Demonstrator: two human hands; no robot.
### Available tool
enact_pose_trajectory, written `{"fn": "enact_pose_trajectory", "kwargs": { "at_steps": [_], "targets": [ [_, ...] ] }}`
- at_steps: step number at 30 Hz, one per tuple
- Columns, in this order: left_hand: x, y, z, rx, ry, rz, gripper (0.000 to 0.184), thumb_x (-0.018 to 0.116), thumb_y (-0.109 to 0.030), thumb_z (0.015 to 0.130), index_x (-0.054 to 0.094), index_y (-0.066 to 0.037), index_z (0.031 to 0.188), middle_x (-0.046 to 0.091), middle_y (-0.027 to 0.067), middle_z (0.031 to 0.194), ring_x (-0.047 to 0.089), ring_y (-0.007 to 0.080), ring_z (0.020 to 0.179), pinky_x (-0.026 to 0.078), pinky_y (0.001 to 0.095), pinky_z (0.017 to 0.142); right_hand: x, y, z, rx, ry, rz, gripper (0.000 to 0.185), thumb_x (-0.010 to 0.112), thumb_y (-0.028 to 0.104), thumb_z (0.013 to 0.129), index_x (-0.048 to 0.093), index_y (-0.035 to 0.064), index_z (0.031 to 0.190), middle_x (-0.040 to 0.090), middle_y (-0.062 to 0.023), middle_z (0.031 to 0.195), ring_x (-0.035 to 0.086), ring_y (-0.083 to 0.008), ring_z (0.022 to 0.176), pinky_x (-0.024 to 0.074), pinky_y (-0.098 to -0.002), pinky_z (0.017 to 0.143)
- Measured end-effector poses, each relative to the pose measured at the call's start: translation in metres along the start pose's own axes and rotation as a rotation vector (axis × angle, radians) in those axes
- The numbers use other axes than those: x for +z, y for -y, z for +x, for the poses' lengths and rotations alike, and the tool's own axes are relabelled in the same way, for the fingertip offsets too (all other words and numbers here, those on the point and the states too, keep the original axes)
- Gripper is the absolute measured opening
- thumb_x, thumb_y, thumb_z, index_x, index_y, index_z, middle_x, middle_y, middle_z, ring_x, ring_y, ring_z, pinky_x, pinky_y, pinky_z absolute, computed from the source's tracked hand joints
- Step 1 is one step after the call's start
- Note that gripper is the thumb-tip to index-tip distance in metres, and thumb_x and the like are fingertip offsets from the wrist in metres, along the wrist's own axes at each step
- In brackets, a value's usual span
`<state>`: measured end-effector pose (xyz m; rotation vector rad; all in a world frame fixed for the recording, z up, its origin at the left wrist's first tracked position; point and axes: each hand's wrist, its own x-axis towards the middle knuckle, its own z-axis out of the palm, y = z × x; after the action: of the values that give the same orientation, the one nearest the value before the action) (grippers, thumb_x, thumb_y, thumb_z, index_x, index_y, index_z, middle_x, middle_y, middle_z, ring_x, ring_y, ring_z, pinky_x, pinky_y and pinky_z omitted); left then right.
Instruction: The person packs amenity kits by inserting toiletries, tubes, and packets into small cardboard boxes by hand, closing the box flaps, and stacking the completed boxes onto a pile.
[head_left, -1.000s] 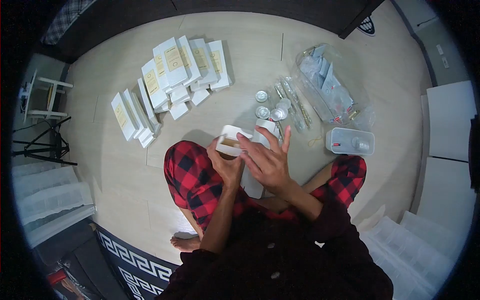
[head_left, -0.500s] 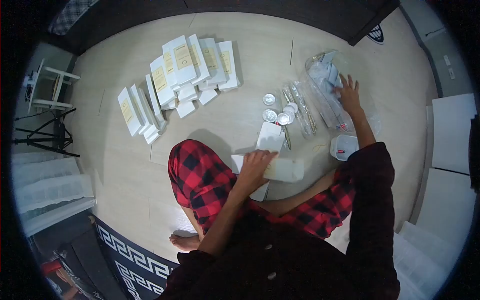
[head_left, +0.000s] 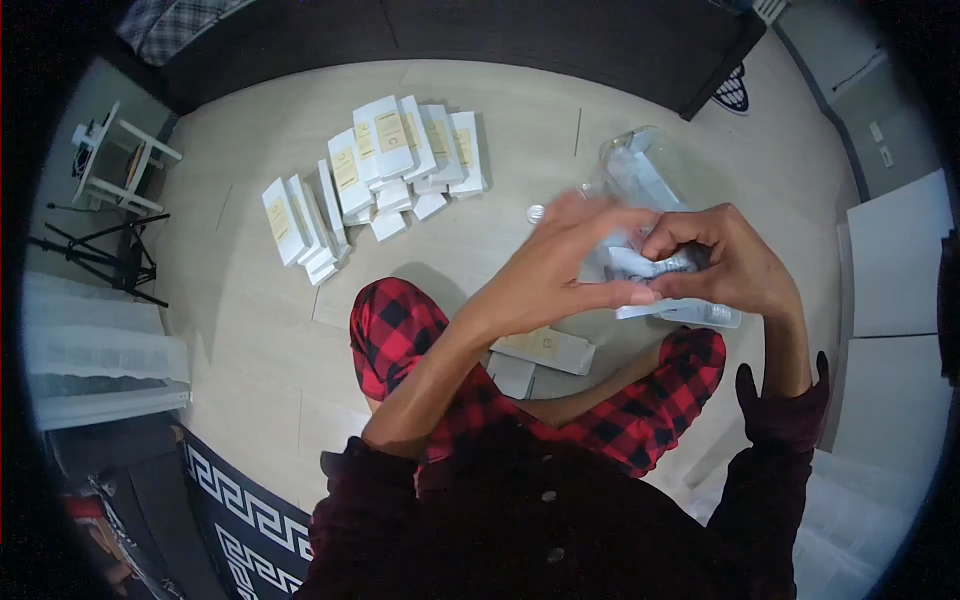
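Pale flooring point(head_left: 250, 330) gives room between the stack of white boxes point(head_left: 392, 140) and the edge of the dark panel point(head_left: 460, 35) behind it. Right of the stack lies a clear bag point(head_left: 622, 165); nearer than the stack, a labelled box point(head_left: 565, 352). Also nearer and to its right, the left hand point(head_left: 555, 265) arches half open, fingers blurred, any grip impossible to tell, beside the right hand point(head_left: 740, 260), curled around a small pale packet point(head_left: 648, 263)

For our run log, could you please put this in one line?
right hand: holding packet; left hand: at packet; boxes: on floor
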<state>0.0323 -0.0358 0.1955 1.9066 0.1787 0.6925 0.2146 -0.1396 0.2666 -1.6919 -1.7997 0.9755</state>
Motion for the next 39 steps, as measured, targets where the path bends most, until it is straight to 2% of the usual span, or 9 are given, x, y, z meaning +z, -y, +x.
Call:
{"fn": "enact_pose_trajectory", "kwargs": {
  "at_steps": [1, 5, 12, 18, 21, 26, 32, 37, 39],
  "targets": [
    [-0.003, -0.006, -0.001, -0.18, 0.226, -0.162, 0.051, 0.07, -0.028, 0.076, 0.053, -0.005, 0.118, 0.06, 0.0136, 0.099, 0.056, 0.024, 0.093, 0.042, 0.0346, 0.081, 0.004, 0.006, 0.0, 0.005, 0.002, 0.031, 0.02, 0.074, 0.008, 0.07, 0.062, 0.0001, 0.083, 0.063, 0.0005, 0.076, 0.055, -0.0098, 0.07, 0.0444, -0.0261, 0.068],
    [-0.02, 0.002, -0.04, -0.371, 0.215, -0.147, 0.027, 0.069, -0.026, 0.079, 0.065, 0.001, 0.085, 0.057, 0.0055, 0.064, 0.048, 0.0079, 0.062, 0.041, 0.0268, 0.057, 0.016, -0.001, 0.001, 0.189, 0.047, 0.225, 0.02, 0.074, 0.01, 0.071, 0.064, 0.0, 0.086, 0.065, -0.0008, 0.078, 0.056, -0.01, 0.072, 0.0445, -0.0259, 0.069],
    [-0.05, -0.001, -0.114, -0.66, 0.313, -0.193, 0.028, 0.067, -0.023, 0.081, 0.063, -0.002, 0.099, 0.064, 0.0061, 0.08, 0.056, 0.0088, 0.072, 0.045, 0.0261, 0.066, 0.079, -0.021, 0.015, 0.094, 0.403, 0.32, 0.023, 0.071, 0.018, 0.076, 0.066, 0.0006, 0.09, 0.065, -0.0046, 0.076, 0.057, -0.0104, 0.071, 0.0446, -0.0264, 0.069],
    [-0.023, 0.02, -0.118, -0.556, 0.34, -0.182, 0.026, 0.058, -0.027, 0.088, 0.06, -0.003, 0.098, 0.061, 0.004, 0.077, 0.053, 0.009, 0.072, 0.042, 0.0258, 0.069, 0.118, -0.025, 0.031, 0.06, 0.438, 0.231, 0.024, 0.071, 0.022, 0.076, 0.066, 0.0004, 0.085, 0.062, -0.0099, 0.067, 0.054, -0.0132, 0.062, 0.043, -0.0298, 0.06],
    [-0.011, 0.041, -0.119, -0.587, 0.266, -0.413, 0.022, 0.054, -0.021, 0.091, 0.06, 0.0, 0.089, 0.05, -0.0023, 0.068, 0.041, 0.0053, 0.067, 0.036, 0.0234, 0.061, 0.118, -0.027, 0.034, 0.128, 0.448, 0.179, 0.018, 0.072, 0.014, 0.075, 0.065, -0.0007, 0.081, 0.061, -0.0019, 0.069, 0.051, -0.0066, 0.067, 0.0412, -0.0265, 0.061],
    [-0.005, 0.059, -0.124, -0.602, 0.144, -0.558, 0.019, 0.056, -0.019, 0.09, 0.061, 0.0, 0.088, 0.053, -0.0041, 0.069, 0.044, 0.0033, 0.068, 0.038, 0.0219, 0.061, 0.135, -0.037, 0.026, -0.076, 0.086, 0.167, 0.018, 0.071, 0.017, 0.075, 0.063, 0.0004, 0.077, 0.058, -0.0055, 0.063, 0.049, -0.0086, 0.058, 0.0393, -0.0269, 0.055],
    [-0.008, 0.058, -0.122, -0.717, 0.159, -0.671, 0.016, 0.065, -0.017, 0.083, 0.063, -0.002, 0.087, 0.057, -0.0045, 0.073, 0.048, 0.0026, 0.068, 0.04, 0.0209, 0.061, 0.126, -0.046, 0.038, 0.223, 0.473, 0.427, 0.02, 0.075, 0.017, 0.071, 0.063, 0.0023, 0.075, 0.056, 0.0016, 0.063, 0.045, -0.004, 0.061, 0.037, -0.0243, 0.055],
    [-0.017, 0.048, -0.121, -0.809, 0.289, -0.465, 0.02, 0.073, -0.017, 0.075, 0.067, -0.001, 0.085, 0.061, -0.003, 0.07, 0.05, 0.0035, 0.063, 0.042, 0.0213, 0.058, 0.131, -0.051, 0.045, 0.179, 0.438, 0.297, 0.022, 0.077, 0.016, 0.069, 0.063, 0.0012, 0.077, 0.057, 0.0013, 0.064, 0.048, -0.0046, 0.063, 0.0391, -0.0233, 0.058],
    [-0.017, 0.046, -0.123, -0.808, 0.076, -0.523, 0.019, 0.073, -0.016, 0.075, 0.068, -0.001, 0.083, 0.062, -0.0015, 0.067, 0.051, 0.0038, 0.061, 0.042, 0.0216, 0.056, 0.132, -0.054, 0.045, 0.179, 0.359, 0.368, 0.022, 0.077, 0.017, 0.068, 0.063, 0.0016, 0.076, 0.056, 0.0013, 0.062, 0.045, -0.0046, 0.059, 0.0379, -0.0235, 0.056]
  ]
}}
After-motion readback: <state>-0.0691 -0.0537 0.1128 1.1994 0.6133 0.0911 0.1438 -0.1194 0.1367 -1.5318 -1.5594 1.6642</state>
